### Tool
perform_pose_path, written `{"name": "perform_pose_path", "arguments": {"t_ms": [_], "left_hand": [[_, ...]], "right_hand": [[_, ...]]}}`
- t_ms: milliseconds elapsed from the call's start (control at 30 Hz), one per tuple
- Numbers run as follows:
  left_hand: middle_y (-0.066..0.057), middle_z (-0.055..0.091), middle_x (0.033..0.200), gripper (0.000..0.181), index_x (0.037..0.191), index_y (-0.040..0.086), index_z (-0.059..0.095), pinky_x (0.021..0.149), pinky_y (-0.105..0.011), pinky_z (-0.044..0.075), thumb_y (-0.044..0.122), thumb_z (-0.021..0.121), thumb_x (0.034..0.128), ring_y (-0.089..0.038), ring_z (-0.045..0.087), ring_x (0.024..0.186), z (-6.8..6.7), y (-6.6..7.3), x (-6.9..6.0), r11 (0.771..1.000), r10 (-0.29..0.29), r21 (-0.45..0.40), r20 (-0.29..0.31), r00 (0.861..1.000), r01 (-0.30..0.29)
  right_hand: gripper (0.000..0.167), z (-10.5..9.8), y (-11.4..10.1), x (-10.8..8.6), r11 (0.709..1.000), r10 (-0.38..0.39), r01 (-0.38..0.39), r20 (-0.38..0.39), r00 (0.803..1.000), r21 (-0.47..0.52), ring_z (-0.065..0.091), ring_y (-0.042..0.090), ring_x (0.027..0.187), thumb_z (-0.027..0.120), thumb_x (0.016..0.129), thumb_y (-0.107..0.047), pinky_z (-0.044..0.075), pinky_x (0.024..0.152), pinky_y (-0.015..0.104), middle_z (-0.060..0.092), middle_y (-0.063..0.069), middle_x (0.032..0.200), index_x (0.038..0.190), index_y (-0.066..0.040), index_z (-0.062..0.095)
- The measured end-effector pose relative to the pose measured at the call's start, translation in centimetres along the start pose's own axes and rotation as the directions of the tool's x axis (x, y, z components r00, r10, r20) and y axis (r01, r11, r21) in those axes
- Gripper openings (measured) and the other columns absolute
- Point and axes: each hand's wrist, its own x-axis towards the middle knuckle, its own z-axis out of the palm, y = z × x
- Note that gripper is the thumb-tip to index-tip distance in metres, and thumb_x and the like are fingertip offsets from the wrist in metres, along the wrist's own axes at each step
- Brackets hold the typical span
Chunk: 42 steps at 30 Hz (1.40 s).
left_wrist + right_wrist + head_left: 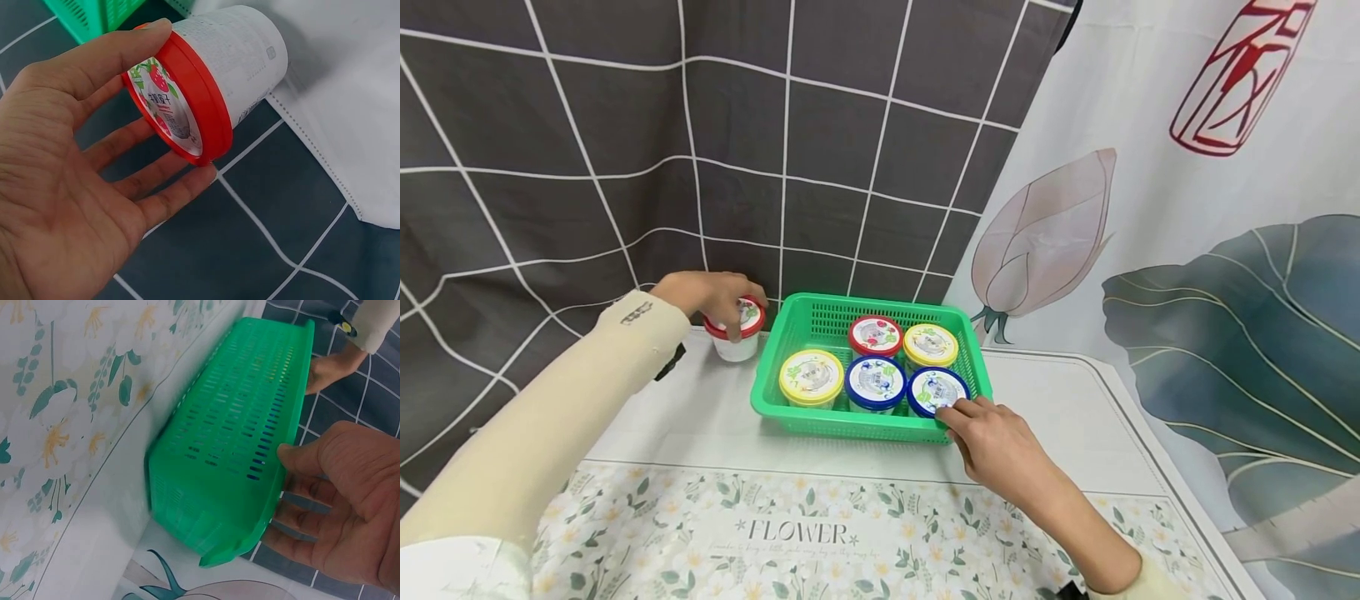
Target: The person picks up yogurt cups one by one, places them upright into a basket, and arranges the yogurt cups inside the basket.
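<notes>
My left hand grips a white tub with a red lid by its lid, just left of the green basket. In the left wrist view, the thumb lies on one side of the tub's red rim and the fingers reach around the other side; strawberries are printed on the lid. My right hand holds the basket's near right rim, the thumb outside and the fingers over the edge. Inside the basket sit a red-lidded tub, two yellow-lidded tubs and two blue-lidded tubs.
The white table carries a floral mat printed with "FLOWER" along its near part. A dark curtain with a white grid hangs behind the basket. To the right hangs a pale curtain with plant drawings.
</notes>
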Motion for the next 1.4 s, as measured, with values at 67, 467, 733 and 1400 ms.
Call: {"name": "perform_pose_path", "arguments": {"t_ms": [67, 467, 733, 1400], "left_hand": [[-0.023, 0.057, 0.153, 0.083, 0.158, 0.016, 0.061, 0.098, -0.056, 0.068, 0.019, 0.093, 0.0812, -0.049, 0.055, 0.135, -0.3, 0.0, -0.2, 1.0, 0.0, -0.001, -0.005, 1.0, 0.0], [-0.027, 0.056, 0.152, 0.086, 0.156, 0.012, 0.06, 0.097, -0.056, 0.069, 0.018, 0.096, 0.0784, -0.051, 0.056, 0.133, -2.2, -0.7, -0.6, 0.998, -0.014, -0.061, 0.021, 1.0, 0.015], [-0.028, 0.054, 0.154, 0.09, 0.159, 0.012, 0.056, 0.098, -0.056, 0.069, 0.017, 0.097, 0.0784, -0.053, 0.054, 0.136, -4.1, -0.1, -1.2, 0.992, -0.032, -0.12, 0.029, 0.999, 0.035], [-0.028, 0.052, 0.158, 0.089, 0.16, 0.013, 0.056, 0.098, -0.055, 0.068, 0.015, 0.096, 0.0803, -0.053, 0.052, 0.138, -5.1, 1.0, -1.1, 0.996, -0.027, -0.08, -0.005, 1.0, 0.026]], "right_hand": [[0.021, 0.0, 0.0, 0.0, 1.0, 0.003, -0.003, 0.005, 1.0, 0.002, 0.062, 0.019, 0.084, 0.089, 0.096, -0.01, 0.064, 0.074, 0.038, 0.079, 0.001, 0.1, 0.114, -0.015, 0.079], [0.021, 0.0, -0.1, 0.1, 1.0, 0.016, -0.017, 0.02, 1.0, 0.007, 0.063, 0.019, 0.085, 0.088, 0.096, -0.01, 0.065, 0.076, 0.039, 0.08, 0.002, 0.102, 0.115, -0.015, 0.079], [0.022, -0.1, 0.0, 0.0, 1.0, 0.017, -0.017, 0.025, 1.0, 0.002, 0.063, 0.019, 0.085, 0.088, 0.096, -0.01, 0.065, 0.076, 0.039, 0.08, 0.002, 0.101, 0.115, -0.015, 0.079], [0.022, 0.1, 0.0, 0.0, 1.0, 0.02, -0.021, 0.027, 0.999, 0.01, 0.064, 0.02, 0.087, 0.088, 0.096, -0.011, 0.067, 0.078, 0.04, 0.081, 0.002, 0.104, 0.117, -0.015, 0.08]]}}
